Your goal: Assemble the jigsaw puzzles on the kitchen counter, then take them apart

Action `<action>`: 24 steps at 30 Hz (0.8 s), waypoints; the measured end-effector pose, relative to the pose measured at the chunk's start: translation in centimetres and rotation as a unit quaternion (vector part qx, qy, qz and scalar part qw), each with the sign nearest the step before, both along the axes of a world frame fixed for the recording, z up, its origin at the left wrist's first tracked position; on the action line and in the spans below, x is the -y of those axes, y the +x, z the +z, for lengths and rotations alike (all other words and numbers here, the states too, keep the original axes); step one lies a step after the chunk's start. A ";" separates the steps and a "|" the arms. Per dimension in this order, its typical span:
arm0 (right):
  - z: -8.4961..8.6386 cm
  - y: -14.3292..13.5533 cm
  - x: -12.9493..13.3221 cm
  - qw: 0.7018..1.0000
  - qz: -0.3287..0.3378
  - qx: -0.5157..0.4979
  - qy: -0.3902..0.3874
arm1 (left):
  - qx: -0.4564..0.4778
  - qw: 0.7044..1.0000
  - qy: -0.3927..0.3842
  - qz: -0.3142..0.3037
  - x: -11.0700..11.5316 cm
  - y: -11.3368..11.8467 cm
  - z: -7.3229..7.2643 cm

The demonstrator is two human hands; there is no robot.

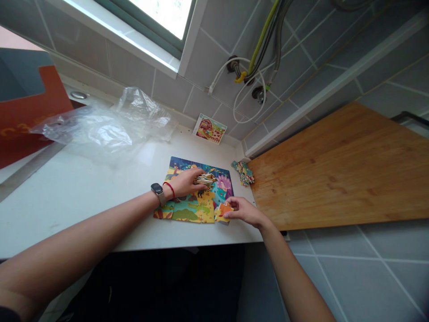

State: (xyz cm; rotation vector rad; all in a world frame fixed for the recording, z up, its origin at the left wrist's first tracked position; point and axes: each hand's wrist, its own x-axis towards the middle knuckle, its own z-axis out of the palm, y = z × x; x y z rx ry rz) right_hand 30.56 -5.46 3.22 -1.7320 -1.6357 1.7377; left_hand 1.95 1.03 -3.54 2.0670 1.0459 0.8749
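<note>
Jigsaw puzzle [187, 214], a flat, brightly printed rectangle of interlocked card, lies on the smooth white surface [100, 188] beneath my hands. My left grip [188, 181] rests over its middle, curled around a bundle of loose pieces [206, 180] whose pale cut edges show like thin layers. My right grip [244, 211] is narrow, pinching an orange-and-yellow piece [221, 212] between thumb and fingers at the near right corner; I cannot tell whether it is seated. To the right, a jumbled heap of thin, knobbed pieces [244, 173] sits beside a broad wooden board [335, 170] with warm, streaky grain. Beyond the puzzle, a small rectangular picture card [210, 129] is near the grey tiled wall [130, 60]. Crumpled, shiny clear plastic [114, 129] spreads at the left.
</note>
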 end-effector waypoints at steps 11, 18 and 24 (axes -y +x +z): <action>-1.5 -5.2 1.3 0.936 0.121 0.258 0.207 | 0.008 0.999 -0.028 0.021 -0.2 0.0 0.0; -0.9 -3.9 0.9 0.992 0.047 0.075 0.087 | 0.043 0.996 -0.062 0.044 -0.3 -0.1 0.2; -0.9 -3.6 -1.8 0.999 -0.014 -0.010 0.049 | 0.127 0.981 -0.134 0.057 -0.9 -0.3 0.4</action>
